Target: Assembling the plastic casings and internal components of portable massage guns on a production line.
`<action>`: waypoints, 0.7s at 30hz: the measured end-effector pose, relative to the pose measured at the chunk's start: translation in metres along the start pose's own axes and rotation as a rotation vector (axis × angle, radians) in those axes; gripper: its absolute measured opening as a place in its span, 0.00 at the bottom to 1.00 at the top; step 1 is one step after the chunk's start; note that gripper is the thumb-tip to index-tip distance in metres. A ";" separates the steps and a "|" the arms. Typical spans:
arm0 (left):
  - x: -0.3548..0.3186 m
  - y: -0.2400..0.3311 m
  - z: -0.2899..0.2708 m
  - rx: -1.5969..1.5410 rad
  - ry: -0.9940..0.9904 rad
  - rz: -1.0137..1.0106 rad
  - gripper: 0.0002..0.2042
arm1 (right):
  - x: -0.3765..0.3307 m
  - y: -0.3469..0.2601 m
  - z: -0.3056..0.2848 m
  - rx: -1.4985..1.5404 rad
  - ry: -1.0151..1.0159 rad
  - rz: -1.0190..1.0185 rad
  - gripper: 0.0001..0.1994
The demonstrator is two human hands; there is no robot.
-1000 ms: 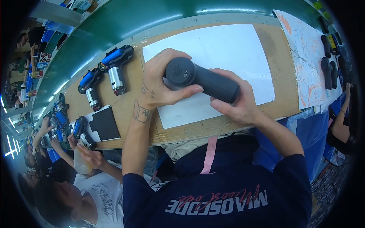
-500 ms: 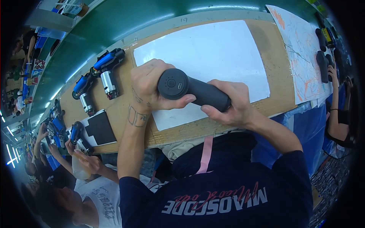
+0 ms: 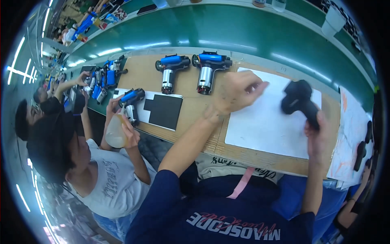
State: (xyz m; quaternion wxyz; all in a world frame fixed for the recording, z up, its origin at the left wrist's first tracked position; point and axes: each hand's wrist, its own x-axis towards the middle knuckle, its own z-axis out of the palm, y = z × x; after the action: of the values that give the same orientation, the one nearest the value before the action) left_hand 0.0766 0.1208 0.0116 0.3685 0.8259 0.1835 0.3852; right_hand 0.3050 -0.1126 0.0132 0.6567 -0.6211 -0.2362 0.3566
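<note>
A black massage gun (image 3: pixel 300 99) is tilted above the white sheet (image 3: pixel 270 118), with the fingers of my right hand (image 3: pixel 319 136) wrapped round the lower end of its handle. The gun and that hand are slightly blurred. My left hand (image 3: pixel 239 91) is raised apart from the gun, over the sheet's left edge, its fingers curled in and nothing seen in them. Closest to it on the board stands an opened massage gun body (image 3: pixel 209 67) with a blue top and a silver cylinder. A second such body (image 3: pixel 170 69) is further left.
At my left a co-worker's hands (image 3: pixel 128 130) hold another blue-topped body (image 3: pixel 132 97) and a translucent bottle (image 3: pixel 116 131). A black stepped card (image 3: pixel 164 112) lies nearby. More blue bodies (image 3: pixel 106 79) crowd the far left. Black parts (image 3: pixel 359 155) rest on scribbled paper (image 3: pixel 345 122) at right.
My left hand has let go of the massage gun and moved left. My right hand has carried the gun rightward, gripping its handle. The head view has turned left.
</note>
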 end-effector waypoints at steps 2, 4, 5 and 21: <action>-0.006 0.019 -0.017 0.146 0.261 -0.005 0.05 | 0.011 -0.013 -0.046 -0.212 0.120 -0.181 0.27; -0.024 0.022 -0.046 0.396 0.374 -0.142 0.05 | 0.017 -0.011 -0.100 -0.483 0.323 -0.454 0.23; -0.041 0.014 -0.054 0.345 0.357 -0.333 0.10 | 0.029 0.004 -0.135 -0.571 0.404 -0.562 0.23; -0.031 -0.069 -0.073 0.552 -0.147 -0.372 0.26 | -0.291 0.108 -0.295 -1.142 1.231 0.085 0.11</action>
State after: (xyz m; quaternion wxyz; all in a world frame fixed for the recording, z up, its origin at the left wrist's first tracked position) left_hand -0.0008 0.1818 -0.0243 0.2071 0.8725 0.4012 0.1869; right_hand 0.3236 -0.5276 -0.0888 0.2393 -0.9501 0.0435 -0.1955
